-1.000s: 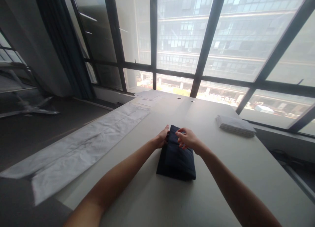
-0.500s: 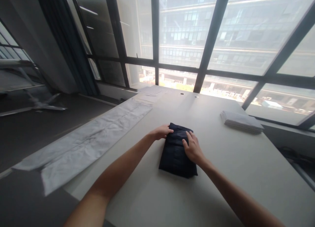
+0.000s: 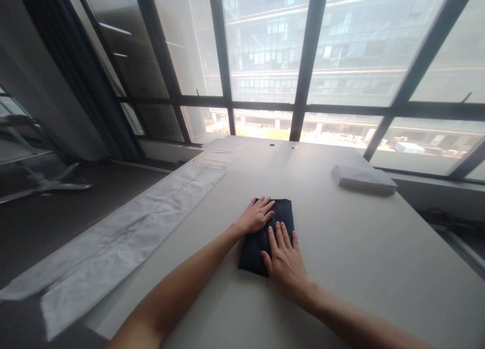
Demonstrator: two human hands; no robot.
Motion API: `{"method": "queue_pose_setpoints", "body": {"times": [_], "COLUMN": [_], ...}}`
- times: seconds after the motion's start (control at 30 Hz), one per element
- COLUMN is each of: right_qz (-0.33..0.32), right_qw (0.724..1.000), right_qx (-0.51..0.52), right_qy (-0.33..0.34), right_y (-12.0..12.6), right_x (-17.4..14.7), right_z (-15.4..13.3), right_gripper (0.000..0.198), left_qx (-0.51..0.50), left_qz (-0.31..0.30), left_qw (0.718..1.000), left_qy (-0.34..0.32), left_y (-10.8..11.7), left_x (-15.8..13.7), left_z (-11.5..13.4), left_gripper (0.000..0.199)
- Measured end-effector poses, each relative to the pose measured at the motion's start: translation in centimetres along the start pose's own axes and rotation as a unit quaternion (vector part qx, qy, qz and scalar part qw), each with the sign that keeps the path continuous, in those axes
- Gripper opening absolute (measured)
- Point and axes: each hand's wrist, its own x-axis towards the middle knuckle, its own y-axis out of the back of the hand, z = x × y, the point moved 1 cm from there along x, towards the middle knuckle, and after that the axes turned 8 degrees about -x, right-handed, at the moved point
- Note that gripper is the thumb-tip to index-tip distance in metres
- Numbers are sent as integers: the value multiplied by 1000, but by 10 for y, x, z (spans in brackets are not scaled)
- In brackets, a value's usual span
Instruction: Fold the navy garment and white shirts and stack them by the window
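Note:
A dark navy folded cloth [image 3: 252, 253], shaped into a flat rectangle, lies on the white table [image 3: 341, 268]. My left hand [image 3: 256, 216] rests flat on its upper left part, fingers outstretched. Lower and to the right, my right hand [image 3: 286, 260] presses on the cloth with its fingers spread. The palms and hands cover much of the cloth's middle and lower right corner. Whether it is a garment cannot be made out.
White crumpled trousers [image 3: 129, 233] lie lengthwise along the table's left edge, legs hanging past the near end. Folded white cloths [image 3: 364, 179] are stacked at the right. Paper sheets [image 3: 223, 144] lie at the far left corner. Windows [image 3: 265, 46] rise behind the table.
My left hand has gone from gripping the cloth's left edge to lying flat on top. My right hand has slid nearer to me. The cloth now looks flatter and smoother.

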Motion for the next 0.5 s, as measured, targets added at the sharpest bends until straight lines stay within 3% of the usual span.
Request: {"method": "queue_pose_setpoints", "body": {"times": [0.2, 0.4, 0.5], "right_qz": [-6, 4, 21], "right_qw": [999, 995, 991], "right_qx": [30, 49, 56], "right_qy": [26, 90, 117], "right_y": [10, 18, 21], "right_x": [-9, -6, -7], "right_z": [-7, -3, 9], "right_gripper": [73, 67, 62], "left_qx": [1, -43, -19], "left_qz": [-12, 50, 63], "left_qw": [1000, 997, 997], "left_qy": [25, 26, 48], "left_y": [9, 23, 26], "left_x": [4, 12, 14], "left_z": [-3, -14, -16], "left_gripper": [51, 45, 41]}}
